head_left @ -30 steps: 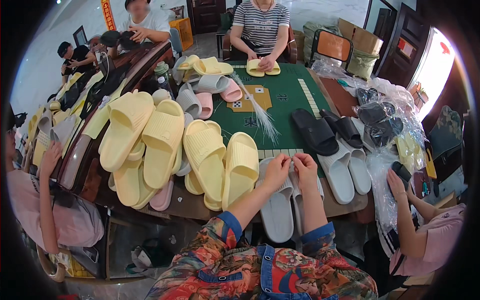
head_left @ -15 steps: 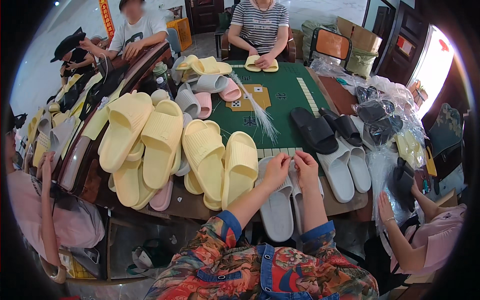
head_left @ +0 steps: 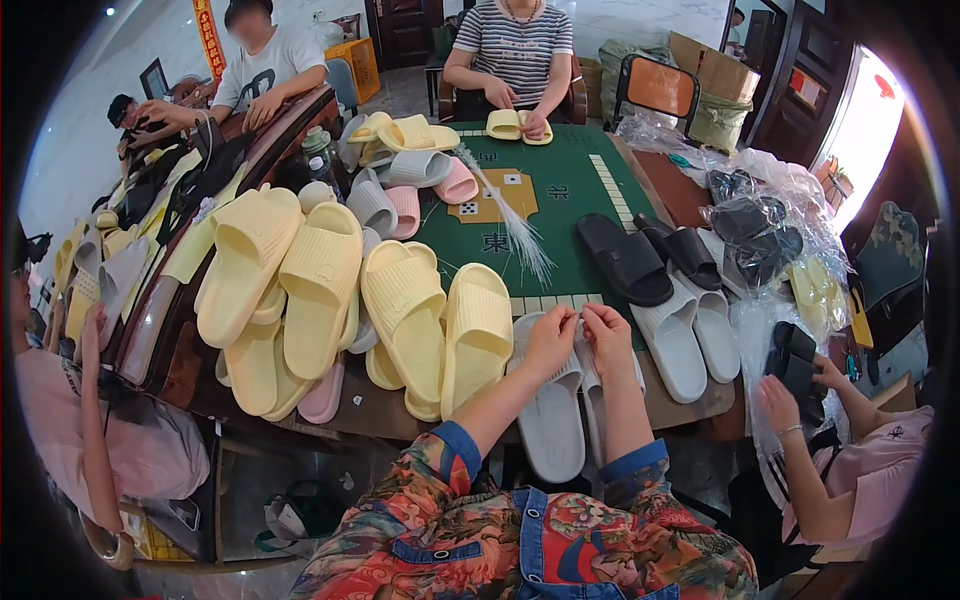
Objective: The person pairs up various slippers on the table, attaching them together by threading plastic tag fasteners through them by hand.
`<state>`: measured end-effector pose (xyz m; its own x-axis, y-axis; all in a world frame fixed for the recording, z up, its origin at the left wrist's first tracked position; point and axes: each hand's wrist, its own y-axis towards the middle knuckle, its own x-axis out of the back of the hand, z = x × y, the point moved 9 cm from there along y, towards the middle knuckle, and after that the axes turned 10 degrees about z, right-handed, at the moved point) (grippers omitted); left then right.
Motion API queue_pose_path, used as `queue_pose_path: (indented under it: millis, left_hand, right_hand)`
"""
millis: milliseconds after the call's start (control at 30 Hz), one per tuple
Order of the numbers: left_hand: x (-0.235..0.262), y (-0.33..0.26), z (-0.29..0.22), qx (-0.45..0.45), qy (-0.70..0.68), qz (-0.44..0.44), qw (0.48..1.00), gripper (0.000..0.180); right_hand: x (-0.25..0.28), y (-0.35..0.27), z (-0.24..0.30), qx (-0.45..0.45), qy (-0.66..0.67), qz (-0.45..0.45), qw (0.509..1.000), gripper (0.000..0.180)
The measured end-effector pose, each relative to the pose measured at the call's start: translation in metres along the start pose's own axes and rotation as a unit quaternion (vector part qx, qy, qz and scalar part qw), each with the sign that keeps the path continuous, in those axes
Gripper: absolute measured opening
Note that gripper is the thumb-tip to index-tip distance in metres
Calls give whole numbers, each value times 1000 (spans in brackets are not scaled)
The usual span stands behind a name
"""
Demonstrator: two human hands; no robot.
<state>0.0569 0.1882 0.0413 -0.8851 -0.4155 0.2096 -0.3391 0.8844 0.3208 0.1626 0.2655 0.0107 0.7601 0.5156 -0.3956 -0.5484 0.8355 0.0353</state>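
Observation:
My left hand [head_left: 552, 342] and my right hand [head_left: 608, 338] meet fingertip to fingertip above a pair of pale grey slippers [head_left: 553, 435] at the table's near edge. Both are closed in a pinch; whatever sits between the fingertips is too small to make out. Directly left of them lie ribbed yellow slippers [head_left: 476, 340], stacked in pairs. To the right, black slippers [head_left: 622, 262] rest against another grey pair [head_left: 675, 345]. A bundle of thin, whitish strands [head_left: 515, 235] stretches across the green table top.
Grey and pink slippers [head_left: 402, 205] pile up at the left, near a dark bottle [head_left: 322, 160]. Clear plastic bags [head_left: 755, 215] with slippers cover the right side. Co-workers sit across and on both sides; the one at right holds black slippers [head_left: 790, 365] over plastic.
My hands stay nearly in place, still pinched together. The right co-worker's black slippers have turned and dropped slightly. Across the table, the person's hand has shifted on the yellow slippers.

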Motion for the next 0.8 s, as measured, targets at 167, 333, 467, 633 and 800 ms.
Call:
queue_pose_path:
  millis: [167, 333, 467, 633, 800]
  left_hand:
    - [2, 0, 0, -5, -17, -10, 1000, 14]
    - [1, 1, -2, -6, 23, 1, 1000, 14]
    - [1, 0, -2, 3, 11, 2, 1000, 15]
    - [-2, 0, 11, 65, -8, 38, 997, 20]
    - [-20, -20, -65, -177, 310, -15, 934, 53]
  right_hand:
    - [-2, 0, 3, 22, 25, 18, 999, 13]
    - [-7, 0, 5, 18, -24, 26, 999, 12]
    - [-3, 0, 5, 32, 0, 14, 999, 13]
    - [-3, 0, 2, 14, -65, 21, 998, 11]
    - [24, -5, 7, 70, 114, -114, 984, 11]
